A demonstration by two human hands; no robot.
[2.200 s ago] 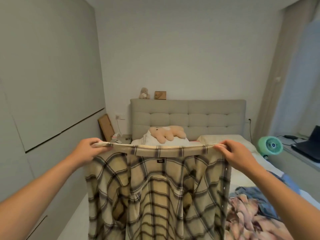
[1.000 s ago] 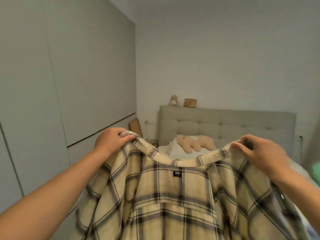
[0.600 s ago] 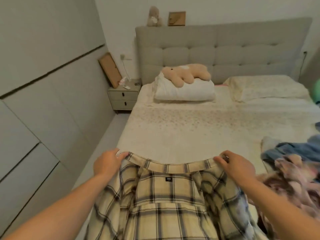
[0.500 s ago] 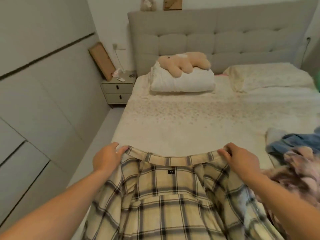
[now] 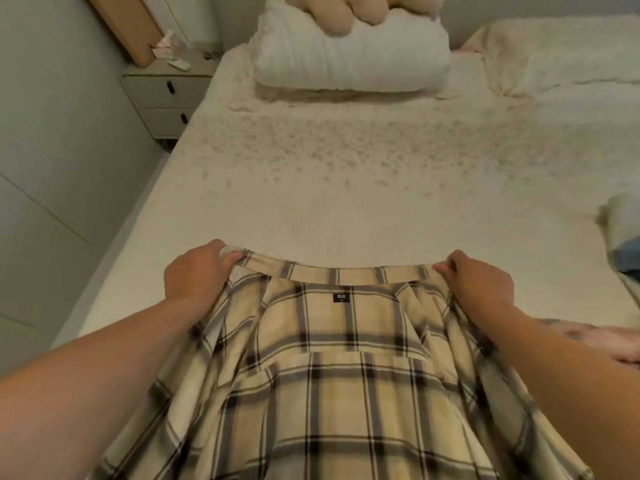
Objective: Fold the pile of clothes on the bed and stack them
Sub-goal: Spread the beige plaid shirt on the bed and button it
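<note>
Over the bed (image 5: pixel 346 216), both hands — left (image 5: pixel 195 276), right (image 5: pixel 476 284) — still pinch the plaid shirt (image 5: pixel 332 375) collar, now lower.

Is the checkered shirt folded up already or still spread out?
Still spread out. The left hand and right hand hold the plaid shirt wide by its collar ends, showing the inside label.

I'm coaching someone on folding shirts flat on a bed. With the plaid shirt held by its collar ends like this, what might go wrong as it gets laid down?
1. The shirt is bunched under the arms near the left hand and right hand, so it may land creased.
2. The clothes pile lies close on the right; a sleeve may drape onto it.
3. The left hand is near the bed edge, so that side might slip off.
</note>
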